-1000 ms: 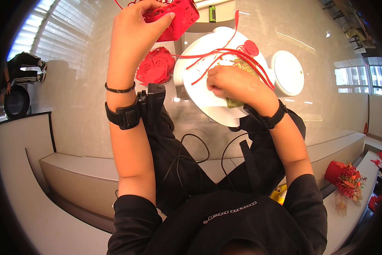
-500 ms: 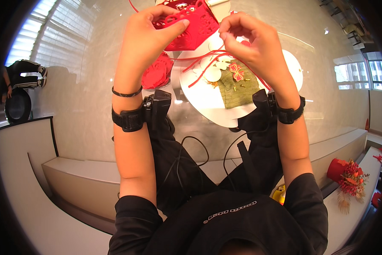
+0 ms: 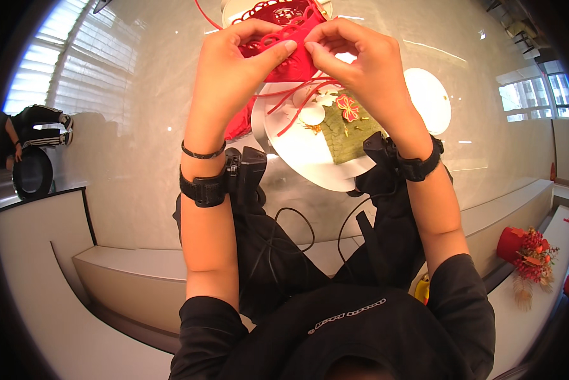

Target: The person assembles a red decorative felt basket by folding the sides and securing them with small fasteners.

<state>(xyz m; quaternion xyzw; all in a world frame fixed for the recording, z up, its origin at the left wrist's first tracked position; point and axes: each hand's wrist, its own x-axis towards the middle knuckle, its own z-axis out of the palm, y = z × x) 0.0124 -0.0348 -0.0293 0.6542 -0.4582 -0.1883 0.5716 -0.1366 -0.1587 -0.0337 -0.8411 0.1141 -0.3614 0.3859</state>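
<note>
A red openwork felt basket [image 3: 300, 64] with looped cut-out edges is held up at the top of the view. Its left side is gripped by my left hand [image 3: 231, 69], the thumb lying along the outer wall. At the right edge of the basket, my right hand [image 3: 363, 63] has thumb and forefinger pinched together; what is between the fingertips is too small to make out. Thin red cords [image 3: 294, 114] trail below the basket over a round white table [image 3: 303, 155]. On the table lie a green textured cloth [image 3: 348, 136], a red flower-shaped piece [image 3: 347, 108] and small white pieces [image 3: 312, 114].
A red object [image 3: 239, 123] sits partly behind my left wrist. Another round white surface [image 3: 428, 101] stands to the right. Low benches [image 3: 129, 263] run along both sides. A red flower arrangement [image 3: 528, 250] is at right; another person [image 3: 37, 126] is at far left.
My right hand has moved left to the basket's edge, where its fingertips now meet the red felt. The left hand still grips the basket, and the view has shifted slightly.
</note>
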